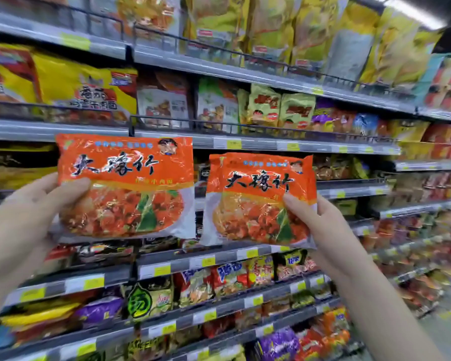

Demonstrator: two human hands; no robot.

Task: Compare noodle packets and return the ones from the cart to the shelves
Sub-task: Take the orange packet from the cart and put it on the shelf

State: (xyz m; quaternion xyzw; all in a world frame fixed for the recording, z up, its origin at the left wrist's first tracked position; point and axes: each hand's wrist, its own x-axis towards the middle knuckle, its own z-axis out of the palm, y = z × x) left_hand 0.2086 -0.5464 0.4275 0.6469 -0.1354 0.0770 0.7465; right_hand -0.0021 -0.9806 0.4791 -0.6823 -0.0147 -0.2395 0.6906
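The left hand (34,204), at nine o'clock, pinches the left orange noodle packet (125,186) by its left edge, thumb across the front. At three o'clock the right hand (320,220) pinches the right orange noodle packet (258,201) at its right edge. A narrow gap separates them. Behind, stocked shelves (245,147) with yellow price tags (233,144) run from seven toward two o'clock.

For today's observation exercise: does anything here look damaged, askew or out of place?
Nothing stands out. The left hand and right hand each hold an intact orange noodle packet, side by side, upright. The shelves look stocked; finer detail is blurred.
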